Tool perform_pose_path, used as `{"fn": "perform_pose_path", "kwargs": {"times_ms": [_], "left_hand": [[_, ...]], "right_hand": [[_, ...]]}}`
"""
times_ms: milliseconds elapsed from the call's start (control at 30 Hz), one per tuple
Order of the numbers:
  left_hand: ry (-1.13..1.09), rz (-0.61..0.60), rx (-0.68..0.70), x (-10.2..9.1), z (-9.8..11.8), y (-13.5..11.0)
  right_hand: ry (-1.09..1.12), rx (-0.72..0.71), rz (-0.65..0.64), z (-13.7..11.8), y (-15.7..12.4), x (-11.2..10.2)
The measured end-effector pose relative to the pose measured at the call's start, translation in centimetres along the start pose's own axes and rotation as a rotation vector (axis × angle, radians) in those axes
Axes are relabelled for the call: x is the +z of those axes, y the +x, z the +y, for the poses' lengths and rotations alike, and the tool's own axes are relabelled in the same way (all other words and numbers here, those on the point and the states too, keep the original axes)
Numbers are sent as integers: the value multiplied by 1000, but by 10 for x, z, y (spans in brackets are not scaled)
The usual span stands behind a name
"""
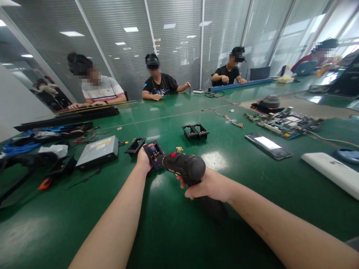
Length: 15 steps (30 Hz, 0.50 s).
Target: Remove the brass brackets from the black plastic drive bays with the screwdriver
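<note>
My right hand (pixel 206 185) is wrapped round the grip of a black cordless drill (pixel 185 166) with a red button on top. Its nose points left and away, at a black rectangular plastic frame (pixel 153 151) with brass-coloured parts inside. My left hand (pixel 143 161) grips that frame by its left side, tilted above the green table. Whether the drill's bit touches a screw is hidden. Just left of the held frame lies a similar black frame (pixel 135 145). Two more black frames (pixel 195 132) stand together further back. Small brass pieces (pixel 179 149) lie behind the drill.
On the left are a silver disc drive (pixel 98 152), cables and an orange-tipped tool (pixel 45 184). A phone (pixel 267 145), a white power bank (pixel 332 172) and a circuit board (pixel 291 121) lie on the right. Several people sit across the green table (pixel 168 235).
</note>
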<state>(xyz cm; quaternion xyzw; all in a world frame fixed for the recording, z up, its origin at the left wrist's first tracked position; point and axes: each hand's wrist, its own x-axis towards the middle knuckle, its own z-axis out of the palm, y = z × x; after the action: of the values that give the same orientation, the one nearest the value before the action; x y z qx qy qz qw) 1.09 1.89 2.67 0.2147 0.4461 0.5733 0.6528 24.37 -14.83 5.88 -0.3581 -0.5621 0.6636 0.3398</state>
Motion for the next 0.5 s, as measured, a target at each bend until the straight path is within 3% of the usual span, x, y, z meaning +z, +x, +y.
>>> {"fn": "perform_pose_path", "kwargs": {"times_ms": [233, 500], "left_hand": [[56, -28, 13, -1, 0, -1], [-45, -84, -21, -14, 1, 8]], "right_hand": [[-29, 14, 6, -1, -1, 2], [-60, 59, -26, -5, -2, 7]]}}
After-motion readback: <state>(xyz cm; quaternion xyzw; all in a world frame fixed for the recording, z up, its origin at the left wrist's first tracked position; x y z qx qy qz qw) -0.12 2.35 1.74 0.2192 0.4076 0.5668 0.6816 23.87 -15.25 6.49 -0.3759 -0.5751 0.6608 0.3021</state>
